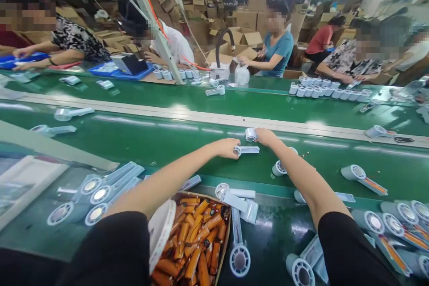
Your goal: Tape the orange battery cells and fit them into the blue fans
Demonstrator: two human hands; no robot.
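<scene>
Both arms reach forward over the green conveyor belt. My left hand (229,148) is closed around the round head of a pale blue fan-shaped housing (250,149), whose handle points right. Just beyond and to the right, my right hand (264,136) has its fingers closed on another pale housing (250,134), gripped at its right side. Under my right forearm lies a further housing (279,168), partly covered. Nearer me, a box of orange wrapped cylinders (194,232) stands between my arms, with a white round rim leaning at its left.
Loose housings (240,260) lie right of the box, and more (100,194) at left. Several with orange parts (373,222) crowd the right. People sit across the belt (201,98), near rows of white cylinders (328,89). A slanted metal post (157,31) rises at back left.
</scene>
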